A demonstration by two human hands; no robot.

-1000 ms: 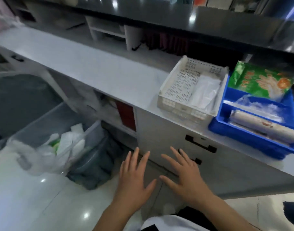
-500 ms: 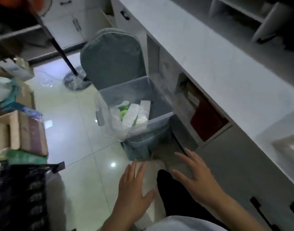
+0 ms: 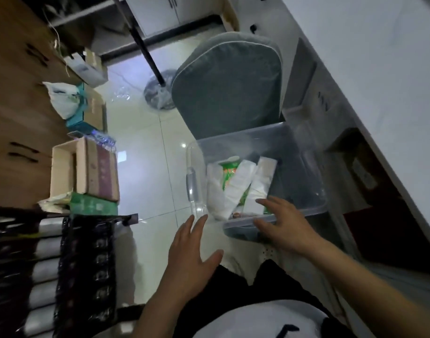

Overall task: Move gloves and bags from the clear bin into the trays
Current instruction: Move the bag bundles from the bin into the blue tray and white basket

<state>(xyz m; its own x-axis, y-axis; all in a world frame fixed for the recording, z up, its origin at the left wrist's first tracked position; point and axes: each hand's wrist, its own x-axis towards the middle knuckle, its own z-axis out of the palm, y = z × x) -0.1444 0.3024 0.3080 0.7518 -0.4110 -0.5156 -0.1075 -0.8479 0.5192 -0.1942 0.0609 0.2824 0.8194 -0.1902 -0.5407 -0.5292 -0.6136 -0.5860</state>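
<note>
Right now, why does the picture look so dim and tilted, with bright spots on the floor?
Head view: the wide lens bends and tilts the counter; room light is low, so the left shelves go dark and smeared; the glossy floor mirrors lamps as glare spots; the clear bin and both open hands stay fairly sharp.

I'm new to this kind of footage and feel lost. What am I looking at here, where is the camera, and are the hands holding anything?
There is no machine: a person wears a wide-angle camera on the head, looking down at their own bare hands. The left hand hangs open over the pale floor, holding nothing. The right hand is spread open at the near rim of a clear bin that stands on the floor beside a white counter; it grips nothing yet. Inside the bin lie white packets and a green packet. A grey cushioned chair stands behind the bin, and cardboard boxes sit at the left.
</note>
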